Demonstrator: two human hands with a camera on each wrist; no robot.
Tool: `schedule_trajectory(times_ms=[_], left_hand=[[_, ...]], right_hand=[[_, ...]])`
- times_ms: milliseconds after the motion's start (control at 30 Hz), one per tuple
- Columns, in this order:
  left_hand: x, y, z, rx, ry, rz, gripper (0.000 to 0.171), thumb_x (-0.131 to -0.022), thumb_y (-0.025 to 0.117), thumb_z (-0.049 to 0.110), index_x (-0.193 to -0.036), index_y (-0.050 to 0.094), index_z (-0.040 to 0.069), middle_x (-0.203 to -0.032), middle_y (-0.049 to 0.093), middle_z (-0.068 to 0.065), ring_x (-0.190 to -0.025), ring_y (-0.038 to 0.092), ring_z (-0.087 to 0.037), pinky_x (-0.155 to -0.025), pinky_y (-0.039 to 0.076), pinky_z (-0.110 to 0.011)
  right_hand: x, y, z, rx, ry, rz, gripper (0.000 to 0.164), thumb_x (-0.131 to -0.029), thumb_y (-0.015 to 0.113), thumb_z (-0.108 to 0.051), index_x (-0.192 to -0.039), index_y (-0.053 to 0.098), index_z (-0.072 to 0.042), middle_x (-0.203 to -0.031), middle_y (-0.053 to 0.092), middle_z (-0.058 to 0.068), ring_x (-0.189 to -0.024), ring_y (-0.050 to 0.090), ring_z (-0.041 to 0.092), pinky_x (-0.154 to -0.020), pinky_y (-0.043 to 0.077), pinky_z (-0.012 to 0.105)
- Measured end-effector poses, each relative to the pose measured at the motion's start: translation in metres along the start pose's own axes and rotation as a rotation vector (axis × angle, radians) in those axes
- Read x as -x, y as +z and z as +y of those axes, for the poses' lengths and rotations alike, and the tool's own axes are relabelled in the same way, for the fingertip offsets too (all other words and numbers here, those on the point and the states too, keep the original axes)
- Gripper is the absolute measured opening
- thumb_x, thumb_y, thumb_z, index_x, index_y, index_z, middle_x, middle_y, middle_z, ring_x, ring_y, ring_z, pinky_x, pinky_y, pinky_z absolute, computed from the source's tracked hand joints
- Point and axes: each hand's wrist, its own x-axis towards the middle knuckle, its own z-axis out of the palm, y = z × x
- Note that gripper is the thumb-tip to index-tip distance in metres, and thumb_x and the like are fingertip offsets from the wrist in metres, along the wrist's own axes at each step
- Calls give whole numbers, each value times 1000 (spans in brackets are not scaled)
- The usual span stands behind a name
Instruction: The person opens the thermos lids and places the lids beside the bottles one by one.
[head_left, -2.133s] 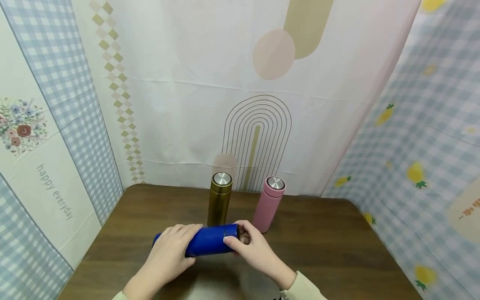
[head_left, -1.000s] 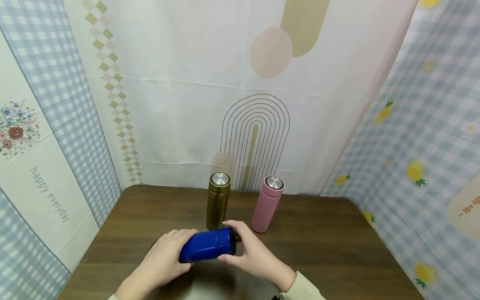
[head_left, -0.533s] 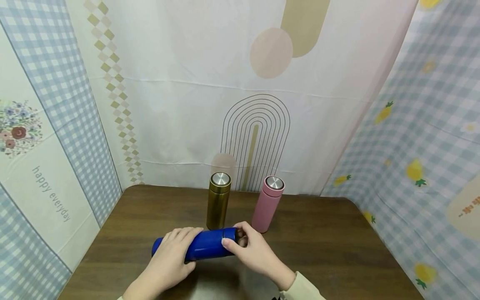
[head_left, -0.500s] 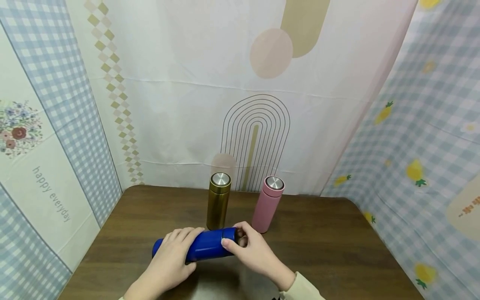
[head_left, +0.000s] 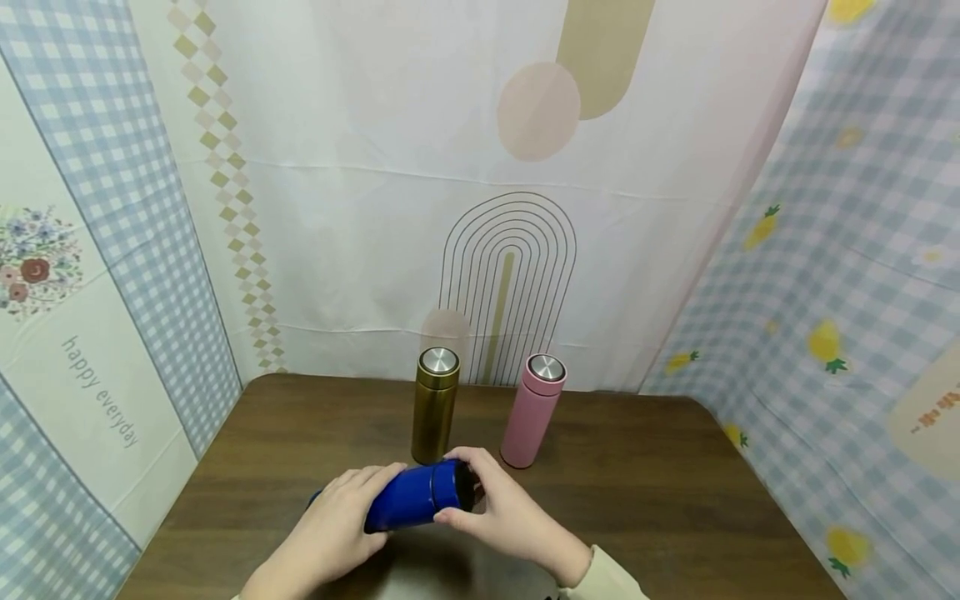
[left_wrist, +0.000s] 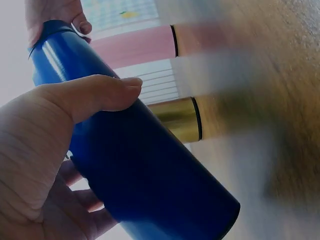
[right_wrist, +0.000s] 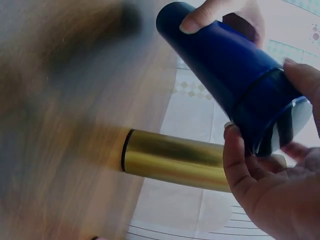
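Observation:
A blue thermos (head_left: 405,502) is held nearly lengthwise above the table, its lid end toward the right. My left hand (head_left: 341,510) grips its body, the thumb lying across the blue surface in the left wrist view. At the lid (right_wrist: 267,107), my right hand (head_left: 501,515) holds the rim between thumb and fingers, and the shiny lid top shows in the right wrist view. A thin seam runs between lid and body. Just behind, a gold thermos (head_left: 435,417) and a pink thermos (head_left: 531,421) stand upright with silver-topped lids.
The brown wooden table (head_left: 645,500) has rounded back corners. A white patterned cloth (head_left: 360,250) hangs behind it, with blue checked cloth (head_left: 795,275) along the right side and more on the left.
My right hand's fingers have spread wider round the lid rim, and the lid end has turned slightly toward the head camera. The gold and pink thermoses stay in place.

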Motion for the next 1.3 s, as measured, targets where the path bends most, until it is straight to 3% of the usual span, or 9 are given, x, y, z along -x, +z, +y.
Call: schedule_trajectory(times_ms=[133,300,400,533,667,867,1033,1233,1300], left_hand=[[0,1,-1,-11,-18,-3,81,-67,86,24,-139,50,22,-124,59,0,-115,54,-24,-96,42,-50],[-1,0,1,-37,-31,23,82,-67,86,21,-140,49,23,-125,57,-2,-117,52,-27,-98,40,-53],[-2,0,3,-48,-15,28,82,-67,86,19,-140,49,23,-126,57,-4,-118,51,-28,-99,38,-54],[-2,1,4,-50,23,37,83,-66,87,17,-140,50,22,-126,57,-5,-118,50,-27,-100,37,-54],[-2,3,4,-48,59,67,85,-64,87,16,-140,50,22,-125,56,-3,-118,50,-26,-101,36,-52],[-2,3,5,-54,65,59,85,-64,87,17,-140,50,24,-124,57,-3,-117,50,-26,-100,37,-53],[-3,2,3,-51,51,32,84,-65,87,19,-140,50,24,-125,58,-2,-117,51,-25,-100,38,-53],[-2,1,1,-47,37,14,84,-66,87,18,-141,49,23,-126,58,-3,-118,51,-26,-100,37,-53],[-2,1,1,-46,29,11,84,-67,87,18,-141,49,22,-126,57,-4,-118,51,-26,-100,38,-54]], right_hand=[[0,0,-1,31,-31,-14,63,-86,71,-42,-138,39,-27,-126,48,-2,-99,55,14,-78,53,32],[-3,0,-2,-64,101,33,68,-87,67,-48,-142,37,-22,-127,51,2,-101,57,17,-85,51,35],[-4,0,-2,-91,194,70,63,-89,64,-50,-138,42,-19,-120,54,2,-98,58,17,-81,51,34],[-2,1,-1,-38,262,107,53,-89,61,-55,-125,53,-16,-103,57,-2,-89,57,13,-75,49,30],[1,2,-2,-2,281,123,48,-87,60,-59,-112,60,-17,-90,58,-5,-80,57,11,-69,48,28],[6,2,-4,-18,279,113,46,-87,62,-57,-110,60,-17,-83,58,-3,-74,55,11,-63,47,26],[9,3,0,-32,186,103,47,-85,68,-51,-117,58,-17,-88,59,-2,-73,57,11,-61,49,25],[11,4,5,146,-131,90,58,-84,77,-29,-132,48,-13,-124,54,0,-100,58,12,-74,54,25],[10,5,6,193,-191,104,62,-84,77,-27,-135,45,-13,-131,50,1,-110,54,12,-80,53,25]])
